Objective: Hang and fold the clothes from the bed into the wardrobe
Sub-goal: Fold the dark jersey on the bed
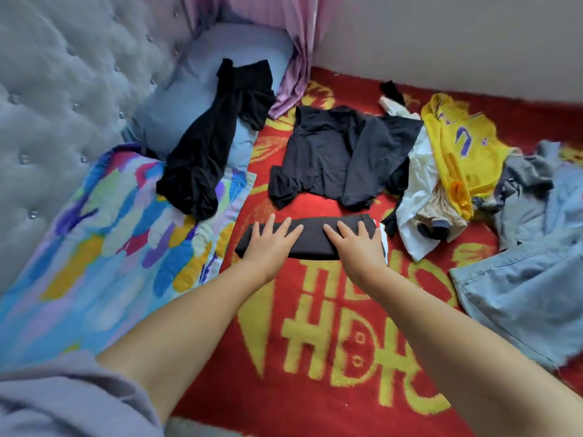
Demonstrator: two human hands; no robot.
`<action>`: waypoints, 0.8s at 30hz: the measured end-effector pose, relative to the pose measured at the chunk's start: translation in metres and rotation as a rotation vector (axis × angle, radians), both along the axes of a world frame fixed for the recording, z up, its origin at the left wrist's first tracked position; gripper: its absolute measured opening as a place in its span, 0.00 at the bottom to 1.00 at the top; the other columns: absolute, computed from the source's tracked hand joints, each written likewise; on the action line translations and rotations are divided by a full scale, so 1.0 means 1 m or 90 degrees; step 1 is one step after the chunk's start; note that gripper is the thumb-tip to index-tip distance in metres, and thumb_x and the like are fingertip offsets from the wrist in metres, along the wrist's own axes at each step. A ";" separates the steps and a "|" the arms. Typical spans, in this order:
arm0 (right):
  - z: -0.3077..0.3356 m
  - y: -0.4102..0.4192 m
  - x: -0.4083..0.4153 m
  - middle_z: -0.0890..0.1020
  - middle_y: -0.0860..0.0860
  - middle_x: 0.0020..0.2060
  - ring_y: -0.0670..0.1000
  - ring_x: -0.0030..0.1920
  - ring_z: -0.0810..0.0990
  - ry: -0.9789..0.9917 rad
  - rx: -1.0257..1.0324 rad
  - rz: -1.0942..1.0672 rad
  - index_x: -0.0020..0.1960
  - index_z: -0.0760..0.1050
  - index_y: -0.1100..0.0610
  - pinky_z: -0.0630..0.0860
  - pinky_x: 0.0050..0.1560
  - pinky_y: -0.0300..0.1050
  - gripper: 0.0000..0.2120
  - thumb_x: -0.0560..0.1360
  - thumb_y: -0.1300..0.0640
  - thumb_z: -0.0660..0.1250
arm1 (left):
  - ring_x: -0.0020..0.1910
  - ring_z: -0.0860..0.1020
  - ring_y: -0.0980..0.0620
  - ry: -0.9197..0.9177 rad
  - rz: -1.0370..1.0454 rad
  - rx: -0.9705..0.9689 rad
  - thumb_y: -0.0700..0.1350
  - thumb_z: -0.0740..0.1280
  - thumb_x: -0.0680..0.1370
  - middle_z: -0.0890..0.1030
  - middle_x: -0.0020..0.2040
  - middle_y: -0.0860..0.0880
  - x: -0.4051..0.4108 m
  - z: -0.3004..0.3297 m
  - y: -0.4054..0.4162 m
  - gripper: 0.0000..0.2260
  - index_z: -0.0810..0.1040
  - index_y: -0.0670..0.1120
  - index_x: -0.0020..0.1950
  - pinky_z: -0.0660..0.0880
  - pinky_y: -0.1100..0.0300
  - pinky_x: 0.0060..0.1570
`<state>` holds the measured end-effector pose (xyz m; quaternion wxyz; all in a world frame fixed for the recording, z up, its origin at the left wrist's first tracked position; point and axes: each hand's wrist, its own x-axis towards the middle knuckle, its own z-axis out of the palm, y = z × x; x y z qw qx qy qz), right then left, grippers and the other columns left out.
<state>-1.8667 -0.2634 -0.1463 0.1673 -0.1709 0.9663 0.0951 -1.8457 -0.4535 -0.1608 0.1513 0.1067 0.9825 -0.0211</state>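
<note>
Pressing folded black garment (310, 238) flat, centre of frame, on red blanket (347, 342); left hand (272, 244) and right hand (358, 247) lying on it, fingers straight, slightly spread. Risking: fold springing open on release, fabric being soft. Noting no containers in view; wardrobe not showing. Awaiting folding: black top (334, 152), yellow jersey (457, 146), jeans (530, 294).

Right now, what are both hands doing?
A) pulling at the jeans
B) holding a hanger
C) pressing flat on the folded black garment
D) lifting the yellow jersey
C: the left hand and right hand lie with straight fingers on the folded black garment on the red blanket.
</note>
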 end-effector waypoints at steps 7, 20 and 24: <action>0.086 -0.066 0.025 0.59 0.53 0.73 0.62 0.73 0.57 0.134 -0.043 0.179 0.78 0.43 0.48 0.53 0.73 0.60 0.44 0.72 0.63 0.67 | 0.77 0.47 0.39 0.124 0.143 -0.043 0.33 0.58 0.79 0.49 0.79 0.47 0.068 0.097 -0.059 0.34 0.44 0.50 0.79 0.51 0.40 0.73; 0.125 -0.173 0.277 0.54 0.54 0.77 0.60 0.76 0.51 0.132 -0.107 0.698 0.79 0.44 0.48 0.46 0.75 0.57 0.34 0.79 0.64 0.56 | 0.77 0.49 0.42 0.122 0.584 -0.116 0.32 0.58 0.77 0.49 0.79 0.47 0.434 0.133 -0.074 0.34 0.45 0.47 0.79 0.48 0.46 0.74; 0.117 -0.189 0.389 0.55 0.54 0.76 0.61 0.76 0.53 0.104 -0.098 0.852 0.78 0.45 0.49 0.47 0.75 0.57 0.34 0.78 0.63 0.57 | 0.76 0.52 0.42 0.094 0.698 -0.131 0.34 0.55 0.78 0.51 0.79 0.46 0.561 0.130 -0.053 0.30 0.49 0.46 0.78 0.50 0.47 0.74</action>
